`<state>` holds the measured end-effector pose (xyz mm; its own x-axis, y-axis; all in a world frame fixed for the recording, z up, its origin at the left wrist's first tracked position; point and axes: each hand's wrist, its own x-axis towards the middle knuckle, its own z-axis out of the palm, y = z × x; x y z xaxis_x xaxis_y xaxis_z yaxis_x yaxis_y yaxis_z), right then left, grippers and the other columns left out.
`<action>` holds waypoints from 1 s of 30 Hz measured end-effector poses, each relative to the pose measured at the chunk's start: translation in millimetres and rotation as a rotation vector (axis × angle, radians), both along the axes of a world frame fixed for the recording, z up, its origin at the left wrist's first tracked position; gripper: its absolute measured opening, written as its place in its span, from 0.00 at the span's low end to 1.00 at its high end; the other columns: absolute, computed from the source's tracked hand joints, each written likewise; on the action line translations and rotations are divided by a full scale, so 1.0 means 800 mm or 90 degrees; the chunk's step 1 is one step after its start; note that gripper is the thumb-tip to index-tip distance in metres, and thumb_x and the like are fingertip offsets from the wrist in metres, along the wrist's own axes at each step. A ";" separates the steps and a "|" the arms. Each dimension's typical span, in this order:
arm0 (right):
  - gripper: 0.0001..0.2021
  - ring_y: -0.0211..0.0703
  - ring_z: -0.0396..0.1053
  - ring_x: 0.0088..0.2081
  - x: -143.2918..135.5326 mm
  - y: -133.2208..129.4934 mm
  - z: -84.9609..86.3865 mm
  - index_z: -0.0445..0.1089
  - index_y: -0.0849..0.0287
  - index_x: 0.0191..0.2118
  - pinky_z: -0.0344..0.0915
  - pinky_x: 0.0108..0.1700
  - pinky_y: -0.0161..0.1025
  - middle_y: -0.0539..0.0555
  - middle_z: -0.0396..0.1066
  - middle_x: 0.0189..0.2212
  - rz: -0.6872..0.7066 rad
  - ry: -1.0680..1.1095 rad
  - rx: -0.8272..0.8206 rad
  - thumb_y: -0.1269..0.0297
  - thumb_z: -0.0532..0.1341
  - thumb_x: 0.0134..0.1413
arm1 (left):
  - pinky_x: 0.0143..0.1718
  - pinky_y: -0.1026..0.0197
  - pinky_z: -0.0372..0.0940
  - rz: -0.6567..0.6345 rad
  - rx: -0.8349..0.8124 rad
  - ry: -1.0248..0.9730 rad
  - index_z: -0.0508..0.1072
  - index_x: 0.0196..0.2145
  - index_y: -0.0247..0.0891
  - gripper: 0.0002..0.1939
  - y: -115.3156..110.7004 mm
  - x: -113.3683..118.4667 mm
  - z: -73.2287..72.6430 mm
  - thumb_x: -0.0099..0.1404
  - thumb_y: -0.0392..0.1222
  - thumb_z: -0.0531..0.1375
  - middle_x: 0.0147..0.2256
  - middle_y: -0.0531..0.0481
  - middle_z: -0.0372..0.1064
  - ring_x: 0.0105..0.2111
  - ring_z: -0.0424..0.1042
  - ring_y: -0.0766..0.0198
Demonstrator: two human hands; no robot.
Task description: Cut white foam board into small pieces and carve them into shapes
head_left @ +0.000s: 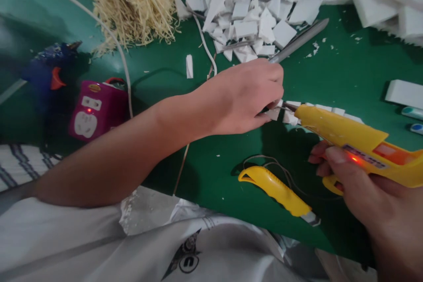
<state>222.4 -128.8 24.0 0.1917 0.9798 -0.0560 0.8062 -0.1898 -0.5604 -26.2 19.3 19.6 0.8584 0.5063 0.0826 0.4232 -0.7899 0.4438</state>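
Observation:
My right hand [363, 189] is wrapped round a yellow hot glue gun [343, 125] with a red light on its side. The gun's nozzle [291, 106] points left, close to the fingertips of my left hand [243, 97]. Between those fingertips is pinched a small white foam piece [273, 113], partly hidden by the fingers. Other small white foam pieces [291, 118] lie in a line just behind and beside the nozzle, partly covered by the gun. Below, a yellow utility knife [276, 189] rests on the green table [218, 158].
Cut foam pieces [246, 29] are heaped at the back, beside a grey blade [302, 40]. Pale shredded strands [135, 4] are piled back left. A magenta power socket [97, 110], a white cable [120, 48] and a blue glue gun [46, 70] are at left. A foam block [405, 92] lies right.

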 end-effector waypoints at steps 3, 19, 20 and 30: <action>0.24 0.48 0.73 0.21 -0.005 0.002 0.006 0.77 0.48 0.33 0.69 0.17 0.41 0.55 0.79 0.28 -0.093 0.090 0.020 0.31 0.66 0.50 | 0.52 0.51 0.67 0.003 0.002 0.011 0.76 0.38 0.38 0.11 0.000 0.001 0.001 0.73 0.40 0.54 0.48 0.43 0.73 0.48 0.73 0.52; 0.06 0.49 0.70 0.30 -0.055 0.002 0.055 0.73 0.47 0.32 0.68 0.30 0.47 0.54 0.73 0.30 -0.174 0.200 0.027 0.58 0.62 0.61 | 0.49 0.53 0.66 0.032 -0.034 -0.031 0.71 0.43 0.42 0.05 -0.002 -0.001 0.004 0.69 0.40 0.61 0.45 0.46 0.75 0.48 0.73 0.52; 0.06 0.50 0.70 0.31 -0.057 0.001 0.055 0.73 0.47 0.32 0.69 0.30 0.48 0.54 0.73 0.30 -0.174 0.198 0.026 0.58 0.62 0.61 | 0.50 0.53 0.66 0.030 -0.036 -0.032 0.71 0.43 0.43 0.05 -0.002 -0.001 0.003 0.69 0.39 0.61 0.45 0.46 0.75 0.48 0.74 0.52; 0.09 0.50 0.77 0.32 -0.029 -0.006 0.046 0.76 0.45 0.36 0.76 0.36 0.48 0.52 0.79 0.32 -0.060 0.119 0.018 0.48 0.65 0.62 | 0.50 0.50 0.66 0.014 -0.047 -0.023 0.69 0.36 0.40 0.02 0.000 0.000 0.006 0.68 0.37 0.60 0.42 0.43 0.74 0.45 0.73 0.51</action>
